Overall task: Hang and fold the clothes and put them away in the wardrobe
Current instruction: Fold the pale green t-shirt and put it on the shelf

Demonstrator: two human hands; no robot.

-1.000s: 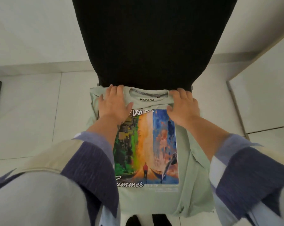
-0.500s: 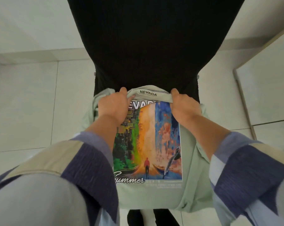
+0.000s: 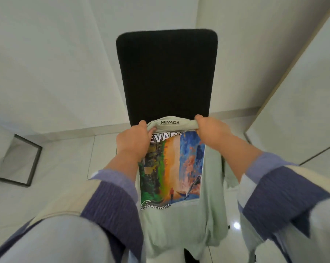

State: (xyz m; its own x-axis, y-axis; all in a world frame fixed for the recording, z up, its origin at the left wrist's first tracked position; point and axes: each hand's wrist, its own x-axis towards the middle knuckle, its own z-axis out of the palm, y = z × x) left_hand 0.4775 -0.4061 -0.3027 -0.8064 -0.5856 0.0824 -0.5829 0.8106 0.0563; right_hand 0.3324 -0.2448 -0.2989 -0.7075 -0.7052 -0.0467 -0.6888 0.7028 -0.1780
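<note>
Both arms extended forward, sleeves pushed back to mid-forearm. Left hand (image 3: 133, 142) closed, knuckles up, pinching fabric at the collar's left end. Right hand (image 3: 210, 130) closed likewise at the collar's right end, thumb tucked under the fold. Wrists roughly level.
</note>
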